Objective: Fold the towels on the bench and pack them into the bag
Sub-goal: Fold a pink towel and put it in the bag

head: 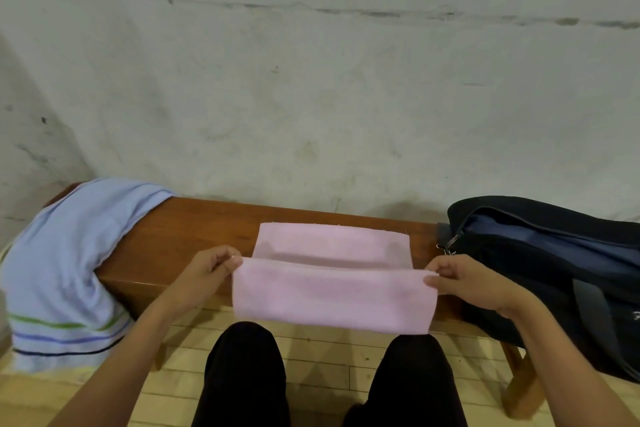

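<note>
Mid-fold: your left hand (207,270) and right hand (464,282) each pinch a corner of the pink terry towel (332,291), centre frame, half-raised off the wooden desk (207,222). Striped pale-blue towel (65,267), left, looks unfolded; dark navy zip bag (554,253), right, shows no towels packed.

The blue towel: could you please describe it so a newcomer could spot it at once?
Find the wooden bench along the wall. At its left end the blue towel drapes over the edge, unfolded. Unlike the plain pink towel, it has green, blue and dark stripes near its hem.
</note>
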Available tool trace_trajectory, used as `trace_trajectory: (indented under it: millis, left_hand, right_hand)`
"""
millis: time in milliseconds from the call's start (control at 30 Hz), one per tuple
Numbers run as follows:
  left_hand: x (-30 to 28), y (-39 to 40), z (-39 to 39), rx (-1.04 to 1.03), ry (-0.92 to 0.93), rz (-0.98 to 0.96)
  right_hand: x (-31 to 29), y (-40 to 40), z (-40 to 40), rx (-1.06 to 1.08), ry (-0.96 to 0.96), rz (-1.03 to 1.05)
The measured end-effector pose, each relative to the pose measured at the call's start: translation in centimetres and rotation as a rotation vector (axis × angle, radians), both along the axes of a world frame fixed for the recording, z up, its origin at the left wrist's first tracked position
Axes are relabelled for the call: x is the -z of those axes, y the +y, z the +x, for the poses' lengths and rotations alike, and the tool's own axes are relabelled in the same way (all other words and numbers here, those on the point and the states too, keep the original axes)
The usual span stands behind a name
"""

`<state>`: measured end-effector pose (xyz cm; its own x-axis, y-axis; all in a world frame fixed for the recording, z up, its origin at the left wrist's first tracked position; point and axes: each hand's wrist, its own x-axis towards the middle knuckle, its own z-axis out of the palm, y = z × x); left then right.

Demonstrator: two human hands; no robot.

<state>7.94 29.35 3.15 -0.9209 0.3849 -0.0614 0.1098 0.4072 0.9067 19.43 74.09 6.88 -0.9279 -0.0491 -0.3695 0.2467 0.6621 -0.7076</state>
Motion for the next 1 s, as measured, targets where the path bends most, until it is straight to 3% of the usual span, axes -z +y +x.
trace_trajectory:
  millis: [167,400,1000]
  left_hand:
    - [0.6,2.7,-2.0,-0.191,0.131,0.023]
    - [2.0,5.7,-6.3,-0.34,0.214,0.061]
    - [8.6,9.8,-12.5,-0.449,0.198,-0.232]
  right_hand:
    - [2.1,-1.0,-1.7,0.297,0.268,0.025]
    - [3.7,-1.4,-5.3,0.45,0.435,0.072]
    - [11.5,-1.1,-12.3,0.668,0.284,0.12]
